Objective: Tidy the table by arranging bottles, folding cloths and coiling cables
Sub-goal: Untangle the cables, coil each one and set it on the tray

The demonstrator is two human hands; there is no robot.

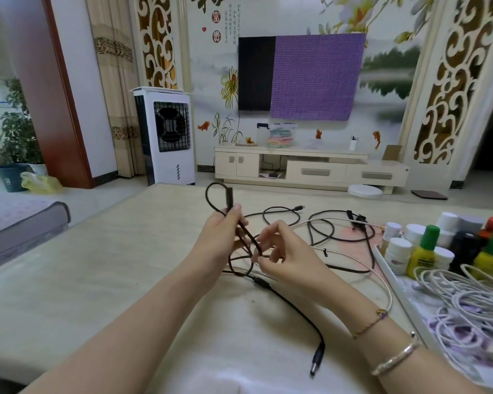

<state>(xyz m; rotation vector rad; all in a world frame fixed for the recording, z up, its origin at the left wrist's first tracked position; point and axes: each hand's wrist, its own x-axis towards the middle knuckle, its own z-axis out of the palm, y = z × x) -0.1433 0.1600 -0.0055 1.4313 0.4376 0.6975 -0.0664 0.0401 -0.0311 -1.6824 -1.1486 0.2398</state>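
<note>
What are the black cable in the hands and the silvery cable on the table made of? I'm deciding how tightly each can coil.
Black cable: looks fabric-braided, matte with a faint weave texture, though blur leaves plain rubber possible. Silvery cable: seems metal-sheathed or metallic braid, with a glinting, finely ribbed surface.

A home living room: wall television (pixel 256 73), low cabinet (pixel 307 167), curtains (pixel 117 81).

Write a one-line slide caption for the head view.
Both hands coil a black cable above the table.
</note>
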